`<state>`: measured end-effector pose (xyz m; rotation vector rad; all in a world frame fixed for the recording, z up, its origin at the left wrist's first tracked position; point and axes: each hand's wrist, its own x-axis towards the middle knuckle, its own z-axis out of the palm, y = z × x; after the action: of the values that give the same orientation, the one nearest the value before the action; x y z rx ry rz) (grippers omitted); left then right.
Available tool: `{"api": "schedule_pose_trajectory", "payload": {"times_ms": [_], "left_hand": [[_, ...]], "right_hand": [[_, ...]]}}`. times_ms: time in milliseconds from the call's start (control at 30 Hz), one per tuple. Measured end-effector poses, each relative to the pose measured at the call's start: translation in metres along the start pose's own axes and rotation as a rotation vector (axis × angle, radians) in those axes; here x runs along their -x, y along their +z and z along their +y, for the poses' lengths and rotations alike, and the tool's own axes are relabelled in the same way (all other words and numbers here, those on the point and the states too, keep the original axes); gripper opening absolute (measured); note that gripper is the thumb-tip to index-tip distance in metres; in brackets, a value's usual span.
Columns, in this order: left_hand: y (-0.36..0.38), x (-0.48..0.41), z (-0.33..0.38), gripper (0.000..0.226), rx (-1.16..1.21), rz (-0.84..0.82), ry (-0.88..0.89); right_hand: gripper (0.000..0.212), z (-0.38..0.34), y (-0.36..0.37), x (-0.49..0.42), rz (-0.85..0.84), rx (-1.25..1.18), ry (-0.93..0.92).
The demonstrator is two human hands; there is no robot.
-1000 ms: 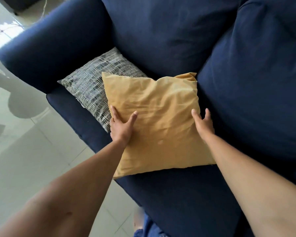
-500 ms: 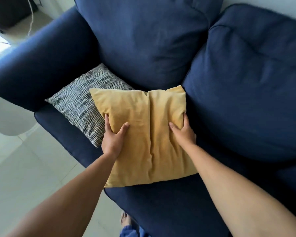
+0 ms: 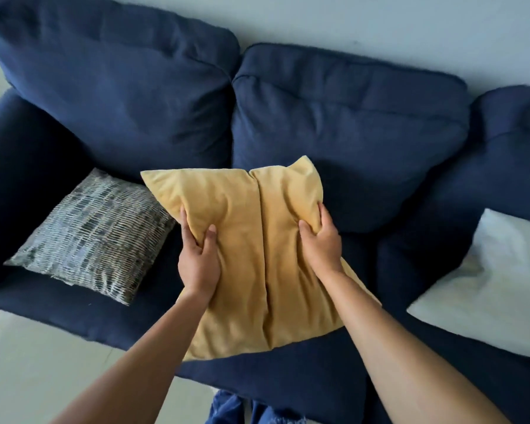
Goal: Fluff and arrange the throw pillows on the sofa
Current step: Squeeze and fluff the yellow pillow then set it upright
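A mustard-yellow throw pillow (image 3: pixel 251 264) lies in the middle of the dark blue sofa (image 3: pixel 303 384), squeezed so that a crease runs down its centre. My left hand (image 3: pixel 198 264) grips its left edge and my right hand (image 3: pixel 322 243) grips its right edge, both with fingers dug into the fabric. A grey patterned throw pillow (image 3: pixel 95 237) lies flat on the seat beside the left armrest, just touching the yellow one. A white pillow (image 3: pixel 490 286) rests on the seat at the right.
Three large blue back cushions (image 3: pixel 343 133) stand along the pale wall. The left armrest (image 3: pixel 16 179) bounds the seat. Pale tiled floor (image 3: pixel 28 371) lies in front of the sofa, with my blue-trousered legs (image 3: pixel 245 408) at the bottom edge.
My hands went from resting flat on the yellow pillow to squeezing its two sides together and lifting its top. The view swung right and up, showing more of the sofa and the white pillow.
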<state>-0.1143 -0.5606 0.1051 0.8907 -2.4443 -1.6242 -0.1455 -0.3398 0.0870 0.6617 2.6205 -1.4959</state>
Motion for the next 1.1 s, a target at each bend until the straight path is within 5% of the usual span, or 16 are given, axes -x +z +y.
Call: {"api": "schedule_pose_trajectory", "payload": {"times_ms": [267,400,600,833,933,1100], "left_hand": [[0.062,-0.011,0.063,0.064,0.062,-0.223,0.265],[0.094,-0.036,0.053,0.071,-0.046,-0.308,0.279],[0.112,-0.069,0.000,0.097,-0.227,-0.532,-0.002],[0.108,-0.073,0.007,0.098,-0.205,-0.477,-0.009],[0.095,-0.070,0.009,0.094,-0.203,-0.457,0.031],[0.058,-0.071,0.010,0.079,-0.219,-0.409,0.080]], "right_hand": [[0.064,0.022,-0.066,0.004,0.532,-0.142,-0.078],[0.075,0.051,-0.063,-0.007,0.429,-0.094,0.013],[0.089,0.089,-0.046,-0.039,0.120,-0.022,0.252],[0.087,0.083,-0.043,-0.046,0.182,-0.087,0.282],[0.084,0.067,-0.036,-0.027,0.353,0.090,0.287],[0.074,0.018,-0.009,0.004,0.547,0.106,0.031]]}}
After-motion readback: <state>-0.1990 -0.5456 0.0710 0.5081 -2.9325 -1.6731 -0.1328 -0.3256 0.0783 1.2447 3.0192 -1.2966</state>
